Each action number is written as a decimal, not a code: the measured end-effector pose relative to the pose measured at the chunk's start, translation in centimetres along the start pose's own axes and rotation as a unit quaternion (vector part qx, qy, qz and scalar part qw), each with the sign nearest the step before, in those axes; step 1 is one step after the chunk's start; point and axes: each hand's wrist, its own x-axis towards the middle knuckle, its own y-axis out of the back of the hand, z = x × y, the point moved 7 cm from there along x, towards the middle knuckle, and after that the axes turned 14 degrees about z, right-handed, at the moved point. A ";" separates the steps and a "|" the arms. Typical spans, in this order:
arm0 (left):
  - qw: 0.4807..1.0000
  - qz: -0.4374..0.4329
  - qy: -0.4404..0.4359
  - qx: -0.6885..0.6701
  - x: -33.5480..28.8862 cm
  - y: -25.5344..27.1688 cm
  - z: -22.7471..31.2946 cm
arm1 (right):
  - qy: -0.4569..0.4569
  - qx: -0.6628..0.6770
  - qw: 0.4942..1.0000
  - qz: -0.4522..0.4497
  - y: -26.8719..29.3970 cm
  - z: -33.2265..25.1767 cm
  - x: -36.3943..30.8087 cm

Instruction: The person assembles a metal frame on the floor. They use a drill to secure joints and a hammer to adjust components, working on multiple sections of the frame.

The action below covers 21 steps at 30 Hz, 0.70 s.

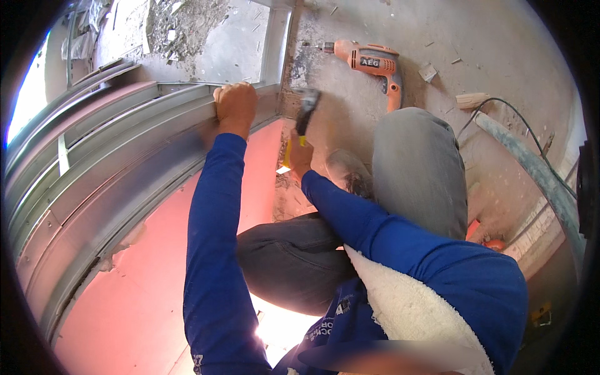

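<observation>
My left hand (236, 103) is closed over the upper edge of a silvery metal frame (181, 119), near its corner. In my right hand (300, 156) is a hammer (306, 112) with a black and yellow handle. Its head points away from me, close to the frame's corner, and is smeared by motion. I cannot tell whether the head touches anything. The frame's long ribbed rails curve down the left side, beside a pinkish panel surface (150, 269).
An orange power drill (372, 59) lies on the dusty concrete floor beyond my knee. A wooden piece (472, 100), a dark cable (531, 131) and a long grey pipe (531, 162) are at the right. Rubble (181, 31) lies past the frame.
</observation>
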 end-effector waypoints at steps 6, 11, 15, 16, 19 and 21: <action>1.000 -0.023 0.005 0.006 0.2 -0.2 0.1 | -0.010 -0.053 0.994 -0.093 -1.1 0.9 0.1; 1.000 -0.007 -0.004 -0.009 0.1 -0.5 0.1 | 0.006 0.051 0.999 -0.016 -0.1 0.5 0.7; 0.999 0.047 -0.014 -0.004 0.2 -0.2 0.2 | -0.032 -0.023 0.996 -0.086 -1.6 1.4 0.0; 0.999 0.031 -0.012 -0.005 0.2 -0.4 0.2 | -0.010 -0.036 0.998 -0.049 -1.3 1.1 0.3; 0.999 0.040 -0.018 0.009 0.1 -0.2 0.4 | -0.038 0.022 0.998 -0.052 -1.4 1.0 0.6; 0.999 0.045 -0.028 0.000 0.1 -0.2 0.5 | -0.073 -0.043 0.992 -0.088 -1.3 1.4 0.6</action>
